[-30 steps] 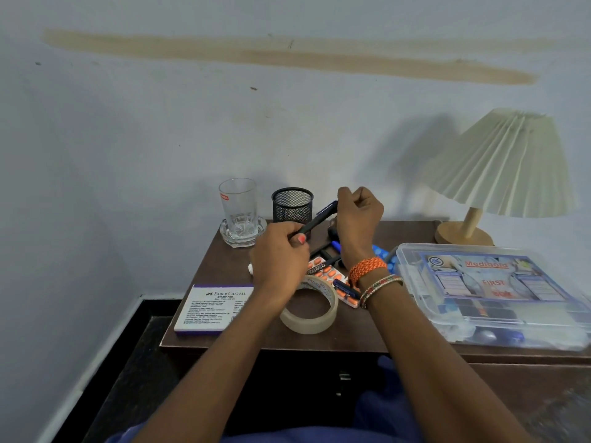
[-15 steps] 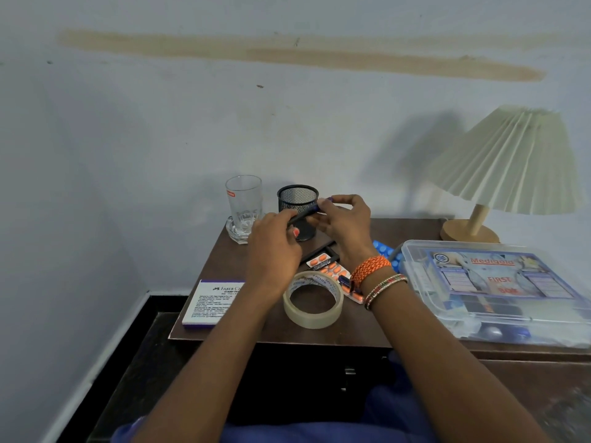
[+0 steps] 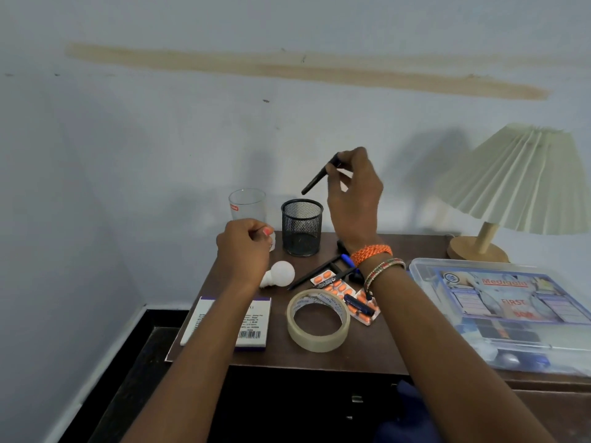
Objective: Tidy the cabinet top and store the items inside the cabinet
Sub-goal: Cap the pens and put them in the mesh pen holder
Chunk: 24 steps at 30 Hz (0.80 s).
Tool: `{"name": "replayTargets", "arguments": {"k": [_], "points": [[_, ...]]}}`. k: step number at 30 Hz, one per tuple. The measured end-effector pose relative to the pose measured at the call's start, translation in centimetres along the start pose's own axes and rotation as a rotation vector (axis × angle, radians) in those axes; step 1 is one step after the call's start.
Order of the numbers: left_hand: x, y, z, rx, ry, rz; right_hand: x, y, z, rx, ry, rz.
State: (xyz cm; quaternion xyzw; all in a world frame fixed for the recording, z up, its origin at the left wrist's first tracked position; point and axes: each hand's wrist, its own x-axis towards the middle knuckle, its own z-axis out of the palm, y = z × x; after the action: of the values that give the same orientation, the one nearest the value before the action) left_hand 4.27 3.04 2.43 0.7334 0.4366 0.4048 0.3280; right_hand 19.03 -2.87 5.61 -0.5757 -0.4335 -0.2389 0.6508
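Brown cabinet top (image 3: 393, 343): "Medigold FIRST" box (image 3: 499, 302), barcoded white pack (image 3: 236, 324).

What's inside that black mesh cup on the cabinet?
The mesh cup looks empty: only its dark bottom shows through the mesh. The right hand holds a black pen just above it, not yet inside.
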Motion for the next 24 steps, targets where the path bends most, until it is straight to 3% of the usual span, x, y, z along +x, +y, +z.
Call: {"name": "replayTargets", "arguments": {"k": [4, 10, 18, 24], "points": [[0.2, -0.3, 0.7, 0.045, 0.007, 0.032, 0.3, 2.2, 2.1, -0.103, -0.150, -0.020], [0.8, -0.6, 0.8, 0.040, -0.004, 0.031, 1.6, 5.0, 4.2, -0.248, -0.324, 0.129], [1.7, -0.7, 1.4, 0.047, -0.015, 0.038, 1.8, 7.0, 6.0, -0.234, -0.355, 0.304], [1.8, -0.7, 1.8, 0.013, -0.035, 0.037, 1.0, 7.5, 7.0, -0.438, -0.345, 0.225]]}}
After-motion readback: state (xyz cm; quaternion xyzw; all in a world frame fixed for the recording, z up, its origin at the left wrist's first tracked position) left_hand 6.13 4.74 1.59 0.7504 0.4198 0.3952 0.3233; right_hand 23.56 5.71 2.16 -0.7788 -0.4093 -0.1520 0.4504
